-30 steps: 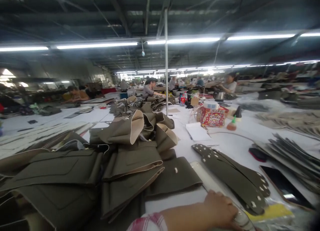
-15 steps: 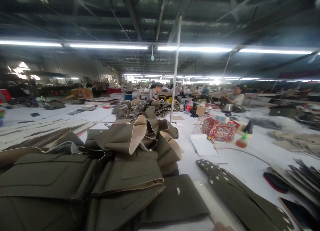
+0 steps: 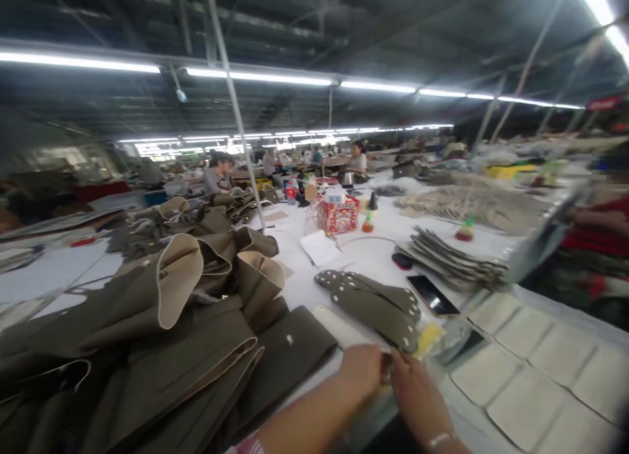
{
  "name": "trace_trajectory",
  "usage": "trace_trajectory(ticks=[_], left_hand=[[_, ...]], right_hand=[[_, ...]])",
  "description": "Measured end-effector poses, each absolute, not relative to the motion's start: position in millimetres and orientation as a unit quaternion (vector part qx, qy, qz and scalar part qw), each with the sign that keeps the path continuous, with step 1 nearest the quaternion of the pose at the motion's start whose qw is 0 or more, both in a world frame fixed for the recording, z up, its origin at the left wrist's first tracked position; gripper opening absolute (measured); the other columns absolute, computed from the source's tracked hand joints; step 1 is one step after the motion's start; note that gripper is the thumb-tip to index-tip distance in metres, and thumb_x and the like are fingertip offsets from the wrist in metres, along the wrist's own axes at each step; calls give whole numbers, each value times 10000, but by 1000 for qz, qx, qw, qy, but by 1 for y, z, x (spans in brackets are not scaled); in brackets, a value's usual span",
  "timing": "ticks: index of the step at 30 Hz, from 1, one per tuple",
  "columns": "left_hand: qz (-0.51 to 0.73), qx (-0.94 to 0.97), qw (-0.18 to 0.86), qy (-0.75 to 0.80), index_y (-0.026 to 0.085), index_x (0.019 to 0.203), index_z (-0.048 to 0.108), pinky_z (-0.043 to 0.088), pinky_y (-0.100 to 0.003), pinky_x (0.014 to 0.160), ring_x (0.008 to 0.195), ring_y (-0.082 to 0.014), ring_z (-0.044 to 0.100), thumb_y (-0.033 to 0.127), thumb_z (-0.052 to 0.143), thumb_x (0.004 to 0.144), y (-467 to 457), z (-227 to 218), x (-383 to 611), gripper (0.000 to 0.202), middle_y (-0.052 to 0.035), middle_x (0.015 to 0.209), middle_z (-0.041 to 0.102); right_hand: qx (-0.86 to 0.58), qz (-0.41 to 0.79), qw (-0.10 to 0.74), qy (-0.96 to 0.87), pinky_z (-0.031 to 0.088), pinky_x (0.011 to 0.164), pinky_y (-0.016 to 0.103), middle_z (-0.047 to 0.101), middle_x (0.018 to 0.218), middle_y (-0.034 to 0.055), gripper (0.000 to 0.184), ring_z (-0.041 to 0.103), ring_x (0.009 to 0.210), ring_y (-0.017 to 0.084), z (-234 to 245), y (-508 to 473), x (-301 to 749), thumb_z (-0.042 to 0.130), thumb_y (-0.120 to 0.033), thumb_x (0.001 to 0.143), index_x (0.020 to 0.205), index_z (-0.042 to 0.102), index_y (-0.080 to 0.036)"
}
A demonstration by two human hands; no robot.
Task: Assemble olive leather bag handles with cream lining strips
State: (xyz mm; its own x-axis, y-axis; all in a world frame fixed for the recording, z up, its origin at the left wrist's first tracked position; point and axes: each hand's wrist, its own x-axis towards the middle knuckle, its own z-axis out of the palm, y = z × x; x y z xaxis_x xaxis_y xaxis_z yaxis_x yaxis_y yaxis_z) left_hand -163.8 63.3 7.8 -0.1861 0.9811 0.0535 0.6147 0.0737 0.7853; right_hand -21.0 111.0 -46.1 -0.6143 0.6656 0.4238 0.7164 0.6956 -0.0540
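A small dark thing (image 3: 386, 370) sits right where the two hands meet, low in the middle of the view. It is blurred and mostly covered, so its shape and material cannot be told. The left hand (image 3: 362, 370) comes in from the left with its fingers curled in against the thing. The right hand (image 3: 417, 392) closes on it from the other side, fingers drawn together. Whether each hand truly grips it or only touches it cannot be told.

The thing lies just above the near edge of the white table (image 3: 378, 257). Just beyond the hands lies a stack of olive pieces (image 3: 376, 303) dotted with pale spots, with a yellow sheet (image 3: 430, 337) beside it. A phone (image 3: 432, 295) lies a little farther off. A heap of olive fabric (image 3: 162, 323) fills the left, and cream panels (image 3: 521, 349) lie in rows to the right.
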Motion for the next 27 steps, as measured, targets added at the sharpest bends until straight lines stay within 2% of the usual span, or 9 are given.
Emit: trace_trajectory(ticks=[4, 6, 9, 13, 16, 19, 21, 25, 27], left_hand=[[440, 508, 317, 669, 174, 565, 560, 414, -334, 757, 773, -227, 570, 272, 520, 762, 71, 7, -179, 223, -62, 650, 595], [489, 454, 354, 655, 168, 583, 554, 428, -293, 652, 678, -194, 566, 364, 541, 758, 74, 8, -186, 264, -39, 600, 568], [575, 373, 392, 614, 150, 721, 571, 432, -263, 551, 590, -155, 563, 479, 552, 736, 78, 27, -199, 330, -41, 658, 592], [697, 313, 374, 526, 152, 837, 566, 472, -252, 613, 671, -132, 595, 474, 638, 678, 76, 81, -225, 367, -44, 800, 622], [766, 294, 338, 460, 155, 835, 570, 483, -245, 645, 697, -125, 601, 425, 691, 650, 65, 123, -242, 349, -27, 800, 625], [809, 277, 317, 410, 153, 816, 569, 491, -249, 656, 698, -125, 607, 370, 699, 668, 47, 150, -251, 293, -20, 783, 628], [825, 266, 317, 384, 156, 825, 570, 495, -248, 651, 706, -124, 611, 334, 685, 696, 35, 160, -251, 248, -20, 800, 634], [835, 237, 349, 353, 156, 850, 578, 509, -257, 627, 705, -131, 615, 270, 645, 744, 14, 170, -234, 170, -20, 810, 639], [832, 215, 386, 336, 143, 870, 590, 518, -266, 628, 708, -139, 619, 242, 619, 771, 7, 171, -218, 144, -36, 819, 645]], right_hand=[[-438, -65, 152, -884, 377, 921, 417, 447, 1330, 135, 448, 458, 1129, 275, -27, 91, -23, 379, -160, 878, 1322, 439, -141], [-438, -37, 123, -890, 369, 927, 409, 481, 1298, 134, 427, 463, 1123, 264, -27, 85, -21, 396, -160, 878, 1299, 464, -140], [-413, -13, 105, -905, 341, 953, 435, 510, 1275, 104, 376, 454, 1142, 270, -29, 82, -16, 418, -157, 872, 1229, 534, -189], [-395, 7, 101, -913, 347, 939, 479, 548, 1224, 105, 310, 499, 1086, 292, -26, 88, -14, 459, -201, 862, 1139, 597, -197], [-389, 37, 105, -915, 409, 886, 456, 568, 1186, 114, 346, 525, 1057, 294, -31, 96, -13, 464, -175, 834, 1157, 585, -189], [-421, 104, 156, -887, 468, 840, 402, 548, 1199, 150, 493, 547, 1054, 278, -36, 107, -14, 441, -182, 825, 1316, 431, -139], [-420, 122, 232, -869, 474, 855, 404, 525, 1212, 175, 532, 554, 1050, 278, -27, 113, -14, 423, -254, 847, 1352, 358, -101], [-326, 99, 410, -846, 374, 995, 448, 441, 1289, 191, 638, 427, 1199, 292, 34, 105, -17, 437, -450, 856, 1363, 287, -94], [-292, 121, 444, -838, 355, 1014, 438, 419, 1318, 177, 668, 401, 1222, 277, 74, 92, -18, 455, -485, 845, 1368, 272, -112]])
